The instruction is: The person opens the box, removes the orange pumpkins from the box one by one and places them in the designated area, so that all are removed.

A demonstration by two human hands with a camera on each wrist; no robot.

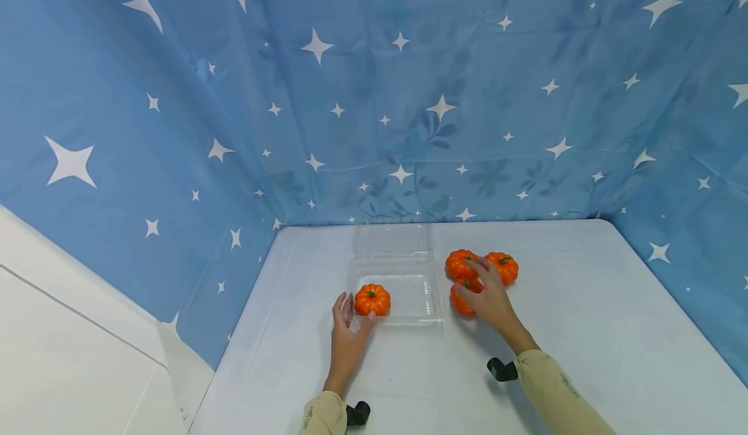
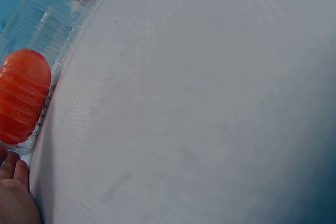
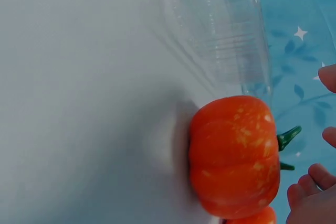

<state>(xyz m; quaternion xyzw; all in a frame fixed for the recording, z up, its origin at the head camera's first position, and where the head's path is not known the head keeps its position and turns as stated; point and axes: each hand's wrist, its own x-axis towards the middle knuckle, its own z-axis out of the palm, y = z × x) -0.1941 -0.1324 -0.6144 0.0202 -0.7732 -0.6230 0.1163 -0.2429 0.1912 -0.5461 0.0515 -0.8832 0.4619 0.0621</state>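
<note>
A clear plastic box [image 1: 409, 292] with its lid [image 1: 393, 240] folded back lies on the table. Inside its left part sits a small orange pumpkin [image 1: 373, 299] with a green stem. My left hand [image 1: 349, 337] is at the box's near left corner, fingers along the left side and thumb at the front edge by the pumpkin. To the right of the box, three more pumpkins stand close together: a near one [image 1: 464, 298], a far one [image 1: 460, 264] and a right one [image 1: 504, 269]. Over these my right hand [image 1: 491, 297] hovers with fingers spread, partly hiding the near pumpkin [image 3: 235, 157].
The table [image 1: 584, 305] is covered in white. A blue curtain [image 1: 374, 130] with white stars hangs behind it and at both sides. Black wrist devices [image 1: 502, 369] stick out beside the two sleeves. A white panel [image 1: 70, 344] stands at the left.
</note>
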